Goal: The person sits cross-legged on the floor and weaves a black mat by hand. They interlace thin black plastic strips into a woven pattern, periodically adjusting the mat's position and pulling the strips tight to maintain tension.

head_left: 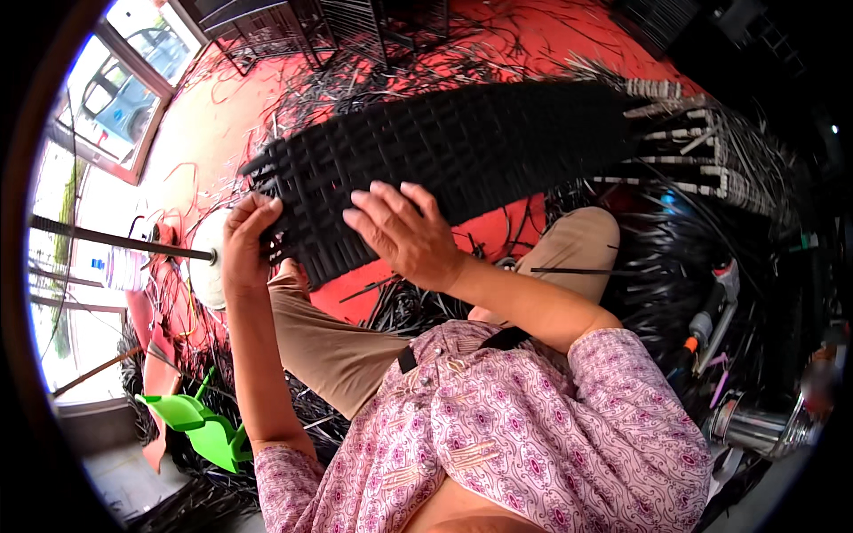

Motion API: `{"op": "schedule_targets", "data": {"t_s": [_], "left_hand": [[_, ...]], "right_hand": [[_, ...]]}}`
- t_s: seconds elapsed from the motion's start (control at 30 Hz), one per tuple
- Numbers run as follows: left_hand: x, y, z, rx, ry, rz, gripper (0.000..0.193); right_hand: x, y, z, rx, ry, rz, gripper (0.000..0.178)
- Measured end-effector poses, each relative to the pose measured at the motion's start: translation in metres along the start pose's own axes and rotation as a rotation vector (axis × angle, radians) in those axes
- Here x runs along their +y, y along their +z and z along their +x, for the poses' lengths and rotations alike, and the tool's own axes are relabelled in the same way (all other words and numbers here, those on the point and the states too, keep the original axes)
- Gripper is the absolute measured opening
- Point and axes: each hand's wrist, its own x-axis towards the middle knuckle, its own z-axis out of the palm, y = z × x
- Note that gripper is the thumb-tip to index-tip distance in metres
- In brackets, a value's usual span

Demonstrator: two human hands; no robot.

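A long black woven panel (462, 142) of flat strips stretches across in front of my lap. Its weave looks looser at the left end, where strip ends stick out. My left hand (251, 235) grips that left end, thumb on top and fingers curled around the edge. Over the panel's near side, left of its middle, my right hand (409, 235) has its fingers apart and holds nothing; whether the fingertips touch the weave I cannot tell. Grey-and-white wrapped bars (693, 147) stand at the panel's right end.
Loose black strips (675, 258) cover much of the red floor (506, 222). A small green plastic chair (209, 431) sits at lower left, beneath a dark pole (124, 240). On the right lie a hand tool (711, 311) and a shiny metal vessel (755, 426). Dark furniture frames (293, 31) stand behind.
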Motion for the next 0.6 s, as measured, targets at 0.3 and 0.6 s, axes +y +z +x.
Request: {"op": "schedule_targets", "data": {"t_s": [0.3,0.6], "left_hand": [[0.073,0.201,0.137,-0.142,0.009,-0.210,0.006],[0.014,0.113,0.056,-0.375,-0.151,-0.231,0.010]], "right_hand": [[0.212,-0.067,0.048,0.274,0.281,-0.043,0.039],[0.388,-0.100,0.027,0.249,0.439,0.946,0.011]]}}
